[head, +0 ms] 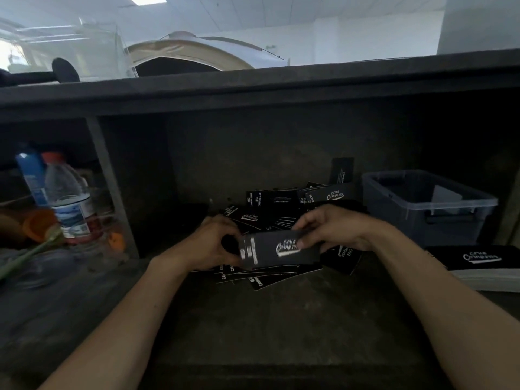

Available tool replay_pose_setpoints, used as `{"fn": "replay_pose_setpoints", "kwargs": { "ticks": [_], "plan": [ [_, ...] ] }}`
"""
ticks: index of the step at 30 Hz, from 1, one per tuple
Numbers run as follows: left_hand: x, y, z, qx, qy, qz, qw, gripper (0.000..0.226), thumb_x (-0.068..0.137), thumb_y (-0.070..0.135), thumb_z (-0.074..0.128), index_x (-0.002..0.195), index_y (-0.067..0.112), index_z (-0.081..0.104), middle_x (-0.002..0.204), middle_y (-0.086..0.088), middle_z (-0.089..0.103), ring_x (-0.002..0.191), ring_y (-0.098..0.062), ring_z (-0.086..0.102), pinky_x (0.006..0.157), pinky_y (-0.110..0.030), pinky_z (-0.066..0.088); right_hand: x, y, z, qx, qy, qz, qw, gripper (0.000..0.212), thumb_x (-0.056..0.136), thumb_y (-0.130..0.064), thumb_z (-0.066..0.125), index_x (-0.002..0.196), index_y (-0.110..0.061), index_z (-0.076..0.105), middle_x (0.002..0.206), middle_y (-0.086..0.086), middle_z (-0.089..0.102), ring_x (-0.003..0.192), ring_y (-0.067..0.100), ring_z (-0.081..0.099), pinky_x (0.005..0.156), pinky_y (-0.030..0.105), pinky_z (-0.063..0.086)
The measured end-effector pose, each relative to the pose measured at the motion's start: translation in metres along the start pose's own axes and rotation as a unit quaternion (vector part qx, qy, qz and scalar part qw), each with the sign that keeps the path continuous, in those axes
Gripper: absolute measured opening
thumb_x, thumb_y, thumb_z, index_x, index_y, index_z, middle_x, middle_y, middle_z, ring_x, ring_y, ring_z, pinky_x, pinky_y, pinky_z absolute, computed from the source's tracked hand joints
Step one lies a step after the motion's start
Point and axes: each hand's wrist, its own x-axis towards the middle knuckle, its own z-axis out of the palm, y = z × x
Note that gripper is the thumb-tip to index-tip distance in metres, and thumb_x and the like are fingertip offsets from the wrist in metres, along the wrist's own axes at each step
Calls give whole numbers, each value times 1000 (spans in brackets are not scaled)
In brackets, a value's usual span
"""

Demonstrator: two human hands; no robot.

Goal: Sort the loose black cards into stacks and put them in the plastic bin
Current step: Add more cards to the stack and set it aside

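Observation:
A small stack of black cards (278,253) with white lettering is held between both hands above the dark shelf. My left hand (209,243) grips its left end and my right hand (334,228) pinches its right end. Behind and under the hands lies a loose pile of black cards (281,204), some overlapping, one leaning upright against the back wall. The clear plastic bin (427,204) stands at the right, open, with something pale inside. A squared-up stack of cards (481,263) lies in front of the bin.
A vertical divider (109,187) separates a left compartment holding water bottles (70,198), an orange cap and a green stem. A thick dark shelf top (253,85) overhangs the space. Bare dark surface (267,333) lies in front of the pile.

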Motion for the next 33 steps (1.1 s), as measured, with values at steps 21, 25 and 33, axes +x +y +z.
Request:
{"fn": "replay_pose_setpoints", "kwargs": {
  "ticks": [21, 25, 33],
  "plan": [
    [-35, 25, 13, -91, 128, 70, 985, 37, 77, 45, 83, 109, 40, 65, 94, 21, 71, 86, 4, 69, 80, -35, 59, 5, -9, 26, -143, 27, -160, 976, 35, 64, -18, 89, 90, -24, 66, 89, 3, 73, 82, 27, 70, 73, 41, 57],
    [-41, 27, 17, -95, 118, 79, 985, 24, 81, 32, 74, 104, 35, 67, 90, 17, 72, 82, 1, 69, 75, -37, 59, 9, -9, 33, -108, 56, -176, 977, 30, 69, -10, 85, 87, -23, 64, 85, -1, 70, 64, 17, 65, 59, 32, 55],
    [-62, -8, -9, -150, 129, 28, 980, 23, 93, 15, 62, 79, 34, 67, 78, 18, 70, 73, -2, 67, 63, -18, 50, 7, -10, 24, 14, 74, -162, 984, 21, 88, -27, 69, 98, -9, 73, 94, 5, 75, 87, 18, 71, 66, 26, 57]
  ]
}}
